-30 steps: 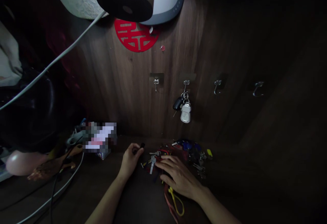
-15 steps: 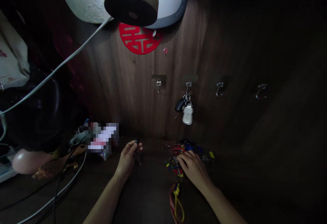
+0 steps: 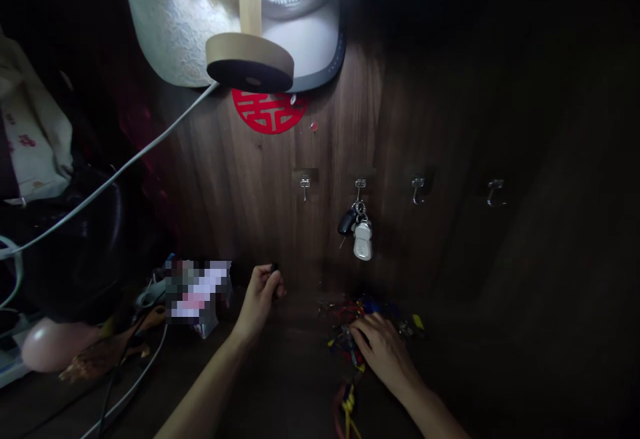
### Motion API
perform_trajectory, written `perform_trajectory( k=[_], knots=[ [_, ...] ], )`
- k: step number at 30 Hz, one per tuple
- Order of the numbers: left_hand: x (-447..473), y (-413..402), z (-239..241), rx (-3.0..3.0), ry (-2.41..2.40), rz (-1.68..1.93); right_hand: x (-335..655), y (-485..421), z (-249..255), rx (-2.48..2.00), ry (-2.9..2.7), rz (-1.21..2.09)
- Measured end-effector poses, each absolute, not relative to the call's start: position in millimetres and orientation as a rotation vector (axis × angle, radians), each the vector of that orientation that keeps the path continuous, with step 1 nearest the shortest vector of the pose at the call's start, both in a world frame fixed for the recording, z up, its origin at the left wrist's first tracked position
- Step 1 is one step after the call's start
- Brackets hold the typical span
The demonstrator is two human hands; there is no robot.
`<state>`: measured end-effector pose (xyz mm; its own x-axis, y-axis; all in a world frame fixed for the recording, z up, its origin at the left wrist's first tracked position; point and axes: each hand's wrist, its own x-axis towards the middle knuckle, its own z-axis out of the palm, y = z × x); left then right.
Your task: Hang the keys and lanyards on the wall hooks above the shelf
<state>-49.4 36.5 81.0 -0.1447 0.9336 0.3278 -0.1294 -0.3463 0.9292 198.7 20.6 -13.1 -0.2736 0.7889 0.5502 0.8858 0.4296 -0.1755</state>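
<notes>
My left hand (image 3: 263, 292) is closed in a pinch, raised in front of the wooden back panel. A small key with a black head (image 3: 274, 268) pokes out between its thumb and fingers; the fingers mostly cover it. My right hand (image 3: 380, 342) curls over a tangled bunch of keys (image 3: 345, 339) with red, blue and yellow cords, lying on the dark surface. Its thumb and fingertips grip the left side of this bunch. Toward me trails a yellow cord (image 3: 349, 402) beside a reddish strap. Dim light hides the details of the pile.
Several metal hooks (image 3: 418, 189) line the panel; a car key with a pale fob (image 3: 363, 242) hangs from one. A lamp (image 3: 250, 65) and caps (image 3: 170, 45) are above. A box (image 3: 207, 325), a pink balloon-like object (image 3: 55, 345) and cables lie left.
My left hand has turned, and the key's metal blade no longer shows below its fingers. My right hand stays on the bunch. The whole view has tilted slightly upward.
</notes>
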Motion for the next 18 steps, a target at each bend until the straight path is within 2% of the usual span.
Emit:
perform_trajectory(
  k=[9, 18],
  knots=[
    [-7, 71, 169, 1.380, 0.686, 1.706, 200, 18, -10, -1.457, -2.096, -0.050],
    [6, 110, 183, 1.368, 0.608, 1.672, 204, 21, -10, -1.426, -2.116, -0.030]
  ],
)
